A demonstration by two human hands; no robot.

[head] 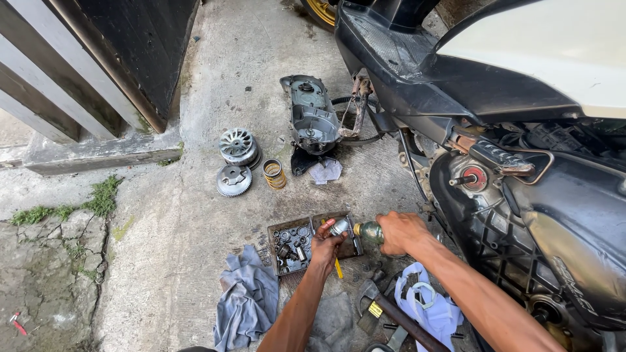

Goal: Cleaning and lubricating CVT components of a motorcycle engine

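My left hand grips a small silver metal part over a dark tray full of small parts. My right hand is closed round a greenish bottle or can, whose brass nozzle points at the silver part. A yellow-handled tool pokes out below my left hand. Both hands sit close together on the concrete beside a scooter with its drive side uncovered.
A grey engine side cover, a finned pulley, a toothed disc and a coil spring lie on the concrete. Blue-grey rags, a light cloth and a hammer sit near me. A dark gate stands left.
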